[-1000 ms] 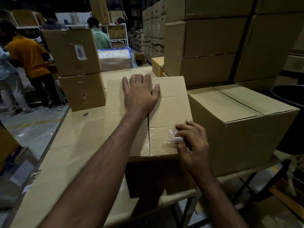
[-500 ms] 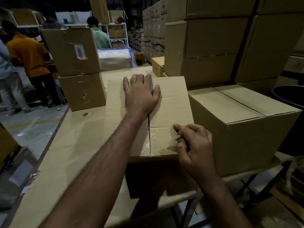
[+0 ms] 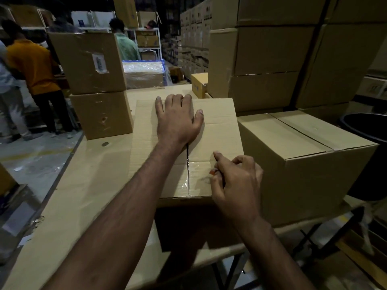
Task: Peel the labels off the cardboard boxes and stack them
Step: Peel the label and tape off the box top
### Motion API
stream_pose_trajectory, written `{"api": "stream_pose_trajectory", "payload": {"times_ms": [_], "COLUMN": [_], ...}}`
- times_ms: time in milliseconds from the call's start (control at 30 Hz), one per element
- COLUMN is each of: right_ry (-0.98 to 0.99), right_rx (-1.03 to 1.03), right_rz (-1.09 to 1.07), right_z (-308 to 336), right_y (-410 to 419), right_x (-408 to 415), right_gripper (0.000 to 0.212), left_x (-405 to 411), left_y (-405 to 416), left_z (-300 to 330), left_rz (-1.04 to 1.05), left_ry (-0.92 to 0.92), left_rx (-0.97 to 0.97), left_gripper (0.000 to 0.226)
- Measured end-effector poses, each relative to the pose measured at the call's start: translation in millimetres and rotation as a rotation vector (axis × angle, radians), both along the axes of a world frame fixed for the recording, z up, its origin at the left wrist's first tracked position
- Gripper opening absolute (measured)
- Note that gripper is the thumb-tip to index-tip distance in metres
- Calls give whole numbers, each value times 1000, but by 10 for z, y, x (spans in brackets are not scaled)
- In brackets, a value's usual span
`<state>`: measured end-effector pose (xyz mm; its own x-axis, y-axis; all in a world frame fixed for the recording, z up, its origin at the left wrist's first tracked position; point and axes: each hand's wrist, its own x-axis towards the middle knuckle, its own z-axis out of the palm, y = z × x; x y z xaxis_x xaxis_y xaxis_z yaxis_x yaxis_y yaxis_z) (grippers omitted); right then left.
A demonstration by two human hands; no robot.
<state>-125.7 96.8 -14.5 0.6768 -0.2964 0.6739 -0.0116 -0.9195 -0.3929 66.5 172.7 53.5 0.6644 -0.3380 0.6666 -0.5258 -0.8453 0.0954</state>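
One cardboard box (image 3: 219,130) sits under your hands at the centre of the frame, on the bench (image 3: 88,185), and it looks nearly stripped: no paper label shows on its top, only a patch of clear tape (image 3: 196,174) across the seam at the near edge. My judgement is that you are finishing the peel on this box, not yet stacking it.

To its right a second box (image 3: 310,164) stands just beside it with a bare top, so it may already be done. At the upper left of the frame two boxes are stacked; the upper one (image 3: 83,63) carries a white label (image 3: 100,63) on its facing side, so at least that one is left. The lower one (image 3: 100,116) shows scuffs but no label that I can make out. The tall stacks at the upper right (image 3: 272,49) could be finished work or stock; I cannot tell which.

Your left hand (image 3: 178,120) lies flat on the far part of the box top, fingers straight and a little spread, pressing it down. Your right hand (image 3: 236,185) is at the near right corner with fingers curled, and that grip pinches a small scrap with a reddish tip (image 3: 212,172) right at the tape. Whether it is label or tape is too small to tell.
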Motion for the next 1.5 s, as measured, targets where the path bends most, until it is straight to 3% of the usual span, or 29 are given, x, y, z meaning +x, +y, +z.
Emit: {"api": "stream_pose_trajectory", "payload": {"times_ms": [800, 1033, 1133, 1300, 1400, 1500], "right_ry": [125, 131, 181, 119, 182, 147], "right_rx": [24, 86, 22, 114, -21, 51], "right_rz": [20, -44, 28, -103, 13, -37], "right_z": [16, 140, 88, 166, 81, 135], "right_y": [114, 67, 169, 12, 211, -49], "right_x": [-129, -97, -109, -41, -37, -38], "right_gripper": [55, 41, 45, 47, 45, 50], "left_x": [34, 52, 66, 102, 98, 84], "left_y": [-17, -11, -25, -33, -38, -25], "left_z": [-5, -8, -10, -27, -44, -35], "left_rz": [-1, -7, -3, -1, 2, 1], "left_ry": [-8, -7, -2, -18, -16, -13], "left_rx": [1, -5, -1, -6, -4, 2], "left_gripper": [62, 61, 64, 68, 66, 64]}}
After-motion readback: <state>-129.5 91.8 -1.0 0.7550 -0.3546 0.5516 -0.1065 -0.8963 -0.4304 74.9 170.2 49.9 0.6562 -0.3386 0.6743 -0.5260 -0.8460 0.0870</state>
